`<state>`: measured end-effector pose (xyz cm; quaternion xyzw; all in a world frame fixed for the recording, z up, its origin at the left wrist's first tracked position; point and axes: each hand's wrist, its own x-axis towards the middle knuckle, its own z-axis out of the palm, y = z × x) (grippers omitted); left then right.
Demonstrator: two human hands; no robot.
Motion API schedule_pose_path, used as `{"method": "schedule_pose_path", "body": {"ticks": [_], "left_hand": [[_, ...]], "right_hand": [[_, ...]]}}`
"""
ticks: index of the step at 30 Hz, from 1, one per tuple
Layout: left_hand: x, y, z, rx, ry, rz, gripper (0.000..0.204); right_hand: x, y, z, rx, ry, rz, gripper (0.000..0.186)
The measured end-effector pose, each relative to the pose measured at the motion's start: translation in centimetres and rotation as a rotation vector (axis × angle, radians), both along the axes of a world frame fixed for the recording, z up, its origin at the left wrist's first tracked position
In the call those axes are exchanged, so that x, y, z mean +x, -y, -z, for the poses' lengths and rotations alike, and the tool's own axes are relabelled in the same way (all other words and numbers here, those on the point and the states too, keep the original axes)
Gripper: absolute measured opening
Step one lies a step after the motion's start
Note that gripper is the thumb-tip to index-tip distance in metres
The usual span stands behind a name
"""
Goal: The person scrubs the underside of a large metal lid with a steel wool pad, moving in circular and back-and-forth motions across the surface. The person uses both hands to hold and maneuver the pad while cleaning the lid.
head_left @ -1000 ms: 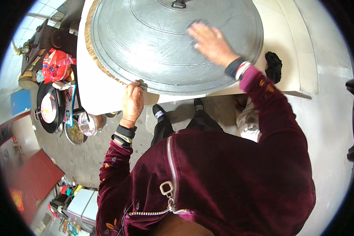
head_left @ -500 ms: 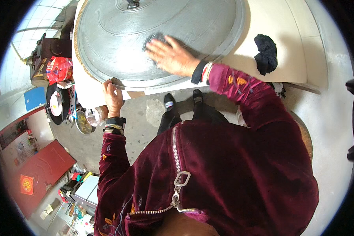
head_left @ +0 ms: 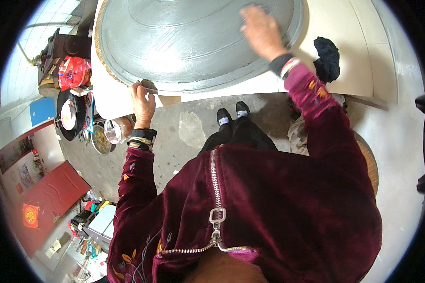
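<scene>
A large grey domed metal lid (head_left: pixel 184 52), marked with curved ring lines, lies on a white tabletop at the far side. My left hand (head_left: pixel 142 106) is closed on its near left rim, beside a small dark lug (head_left: pixel 149 86). My right hand (head_left: pixel 263 35) is over the lid's right part, blurred by motion. A dark pad (head_left: pixel 259 8) shows only as a smear past its fingertips, mostly hidden under the hand. A crumpled black cloth (head_left: pixel 327 59) lies on the table to the right of the lid.
Left of the table are a red plastic bag (head_left: pixel 74 72), a black pan (head_left: pixel 69 115), a clear container (head_left: pixel 117 130) and a metal bowl (head_left: pixel 100 140). A round wooden stool top (head_left: pixel 366 162) shows at right. The table's front edge (head_left: pixel 212 96) runs before my feet.
My right hand has swept right and away across the lid, the dark pad moving with it. The left hand stays at the rim. The whole view has shifted slightly.
</scene>
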<state>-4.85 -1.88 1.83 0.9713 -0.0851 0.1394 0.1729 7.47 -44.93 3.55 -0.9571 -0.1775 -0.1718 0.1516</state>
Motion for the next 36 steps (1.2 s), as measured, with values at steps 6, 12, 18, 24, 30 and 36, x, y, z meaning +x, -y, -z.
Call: {"method": "schedule_pose_path", "body": {"ticks": [6, 12, 18, 24, 30, 36], "left_hand": [[-0.4, 0.0, 0.0, -0.079, -0.034, -0.03, 0.018], [-0.6, -0.1, 0.7, -0.165, 0.023, -0.027, 0.02], [-0.8, 0.0, 1.1, -0.188, 0.106, -0.047, 0.021], [-0.7, 0.1, 0.6, -0.221, 0.125, -0.051, 0.024], [-0.8, -0.3, 1.1, -0.19, 0.149, -0.051, 0.023], [-0.9, -0.5, 1.6, -0.185, 0.137, -0.061, 0.028]], "right_hand": [[-7.9, -12.2, -0.2, -0.243, -0.115, -0.382, 0.062], [-4.2, -2.8, -0.5, -0.157, -0.12, -0.171, 0.059], [-3.6, -8.9, -0.6, -0.183, -0.101, -0.317, 0.061], [-3.4, -26.7, -0.9, -0.374, 0.06, -0.594, 0.051], [-3.9, -17.1, 1.1, -0.146, 0.104, -0.487, 0.056], [2.0, -2.1, -1.9, -0.085, -0.149, 0.187, 0.054]]}}
